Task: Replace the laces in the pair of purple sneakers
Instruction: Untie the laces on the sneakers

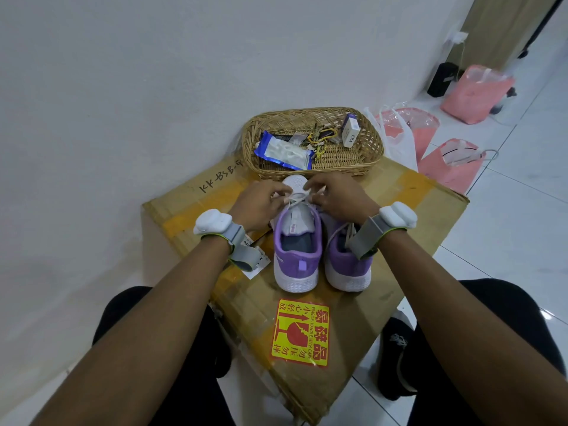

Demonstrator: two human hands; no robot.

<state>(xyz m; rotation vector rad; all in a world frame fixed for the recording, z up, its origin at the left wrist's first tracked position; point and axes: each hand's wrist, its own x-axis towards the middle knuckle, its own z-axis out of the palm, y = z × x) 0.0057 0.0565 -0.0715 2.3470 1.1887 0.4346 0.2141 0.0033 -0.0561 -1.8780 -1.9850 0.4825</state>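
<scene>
Two purple mesh sneakers with white soles are stood side by side, heels toward the person, on a taped brown cardboard box point(399, 216). The white lace point(299, 198) of the left sneaker point(296, 241) is pinched near the toe by the fingers of the left hand point(261, 204) and the right hand point(333, 195), which are closed narrowly on it. The right sneaker point(347, 259) is partly hidden under the right wrist. An oval wicker basket point(368, 142) is set just beyond.
</scene>
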